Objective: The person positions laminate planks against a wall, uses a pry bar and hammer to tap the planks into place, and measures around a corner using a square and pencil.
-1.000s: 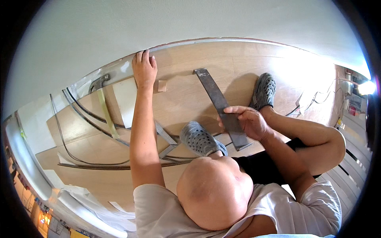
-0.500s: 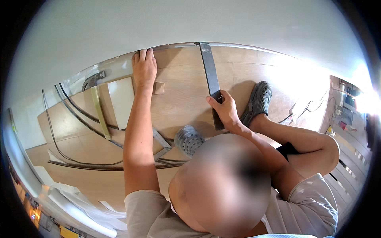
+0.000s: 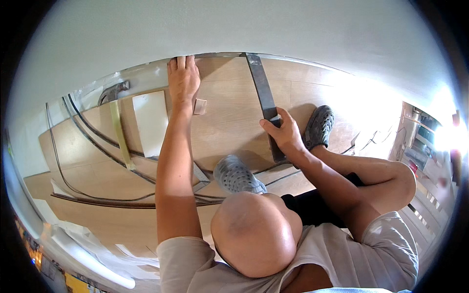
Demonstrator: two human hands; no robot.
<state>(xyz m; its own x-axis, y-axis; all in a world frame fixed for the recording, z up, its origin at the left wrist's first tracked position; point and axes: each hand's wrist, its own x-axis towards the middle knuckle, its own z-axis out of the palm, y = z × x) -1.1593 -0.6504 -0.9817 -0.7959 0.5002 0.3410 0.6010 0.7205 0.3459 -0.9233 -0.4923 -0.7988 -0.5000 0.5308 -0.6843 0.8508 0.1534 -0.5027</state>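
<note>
My right hand [image 3: 284,129] is closed around the near half of a long, flat, dark metal pull bar [image 3: 262,88]. The bar lies over the wood-look floorboards [image 3: 220,127], its far end meeting the narrow gap along the wall [image 3: 234,24]. To the left, my left hand [image 3: 184,80] has its fingers stretched forward, their tips at the boards' edge against the wall; nothing shows in its grasp. Beside my left wrist sits a small wooden block [image 3: 200,107].
A hammer [image 3: 117,107] with a yellowish handle lies at the left, beside a white rectangular piece [image 3: 150,122]. Dark cables [image 3: 93,134] and a metal square [image 3: 200,178] are spread near my left arm. My grey clogs [image 3: 237,176] rest on the floor. Bright light strikes the right side.
My left hand has slid slightly rightward along the wall edge. My right hand still grips the bar, whose far end stays at the wall. The whole view has shifted a little.
</note>
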